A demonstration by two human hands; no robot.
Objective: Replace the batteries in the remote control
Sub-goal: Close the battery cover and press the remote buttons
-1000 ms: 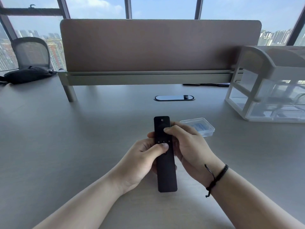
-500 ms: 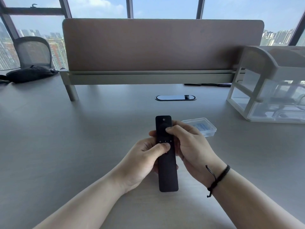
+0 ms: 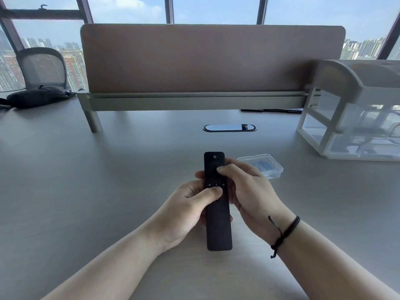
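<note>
A slim black remote control (image 3: pixel 218 224) is held button side up above the desk, its length pointing away from me. My left hand (image 3: pixel 186 211) grips its left edge, thumb laid across the middle below the small button row. My right hand (image 3: pixel 253 191) holds the right edge, thumb resting on the round pad near the top; a black cord bracelet is on that wrist. The remote's back is hidden. A small clear plastic box (image 3: pixel 263 165) with blue print inside lies on the desk just beyond my right hand.
A brown divider panel (image 3: pixel 212 59) on a metal rail crosses the desk's far side. A white and clear drawer organizer (image 3: pixel 355 113) stands at the right. An oval cable port (image 3: pixel 229 127) is set in the desk ahead. A black bag (image 3: pixel 39 96) lies far left.
The remote and both hands hold nearly the same pose; the view has shifted slightly, with no change of grip.
</note>
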